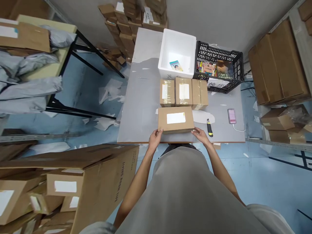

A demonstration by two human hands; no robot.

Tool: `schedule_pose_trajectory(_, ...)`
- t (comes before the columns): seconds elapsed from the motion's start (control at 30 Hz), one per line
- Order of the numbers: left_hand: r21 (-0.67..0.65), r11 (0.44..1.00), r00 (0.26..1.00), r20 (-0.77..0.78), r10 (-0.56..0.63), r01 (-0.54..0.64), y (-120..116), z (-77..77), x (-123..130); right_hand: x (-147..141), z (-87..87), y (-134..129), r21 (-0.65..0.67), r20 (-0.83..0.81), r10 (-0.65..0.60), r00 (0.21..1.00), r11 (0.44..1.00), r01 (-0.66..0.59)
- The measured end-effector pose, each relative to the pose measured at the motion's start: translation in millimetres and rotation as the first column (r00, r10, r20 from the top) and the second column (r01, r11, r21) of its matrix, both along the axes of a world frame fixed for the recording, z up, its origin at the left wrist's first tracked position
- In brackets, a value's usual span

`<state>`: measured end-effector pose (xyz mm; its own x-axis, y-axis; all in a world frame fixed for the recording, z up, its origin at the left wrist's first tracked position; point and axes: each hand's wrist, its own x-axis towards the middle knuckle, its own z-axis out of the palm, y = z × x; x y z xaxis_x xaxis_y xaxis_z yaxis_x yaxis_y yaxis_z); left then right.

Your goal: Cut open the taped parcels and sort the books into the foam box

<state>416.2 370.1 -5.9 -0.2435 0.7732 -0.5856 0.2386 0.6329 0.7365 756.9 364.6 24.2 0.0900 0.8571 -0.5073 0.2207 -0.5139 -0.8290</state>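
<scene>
A brown cardboard box (163,117) with a white label lies near the front edge of the grey table (138,110). My left hand (155,137) grips its near left corner, fingers closed on the cardboard. At the near right corner, my right hand (200,134) pinches the same box. Just behind it stand three smaller taped boxes (167,101) in a row, two of them with white labels. A black and yellow box cutter (209,128) lies to the right of my right hand.
Behind the small boxes are a white foam bin (166,52) holding a booklet and a black crate (238,65) of books. A phone (231,116) with a cable lies at the right. A large carton (109,182) of parcels stands at the lower left.
</scene>
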Motion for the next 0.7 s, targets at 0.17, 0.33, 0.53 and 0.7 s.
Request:
schedule_pose_trajectory(0.17,0.164,0.973,0.986,0.061,0.155,-0.163,3.9,26.1,-2.6,12.3,34.3,5.8,0.037,-0.056,-0.051,0.997,0.998,0.053)
schedule_pose_trajectory(0.33,0.221,0.96,0.983,0.101,0.153,-0.172,16.2,41.0,4.2,19.8,46.0,19.3,0.03,-0.044,-0.026,0.999,0.999,0.028)
schedule_pose_trajectory(0.53,0.162,0.962,0.968,0.161,0.192,-0.218,20.6,28.9,2.9,13.6,37.2,24.6,0.01,-0.049,0.012,0.999,1.0,-0.011)
schedule_pose_trajectory(0.7,0.207,0.946,0.951,0.234,0.201,-0.251,22.7,3.9,-7.3,8.4,22.4,32.1,0.063,-0.023,0.023,0.999,0.998,-0.021)
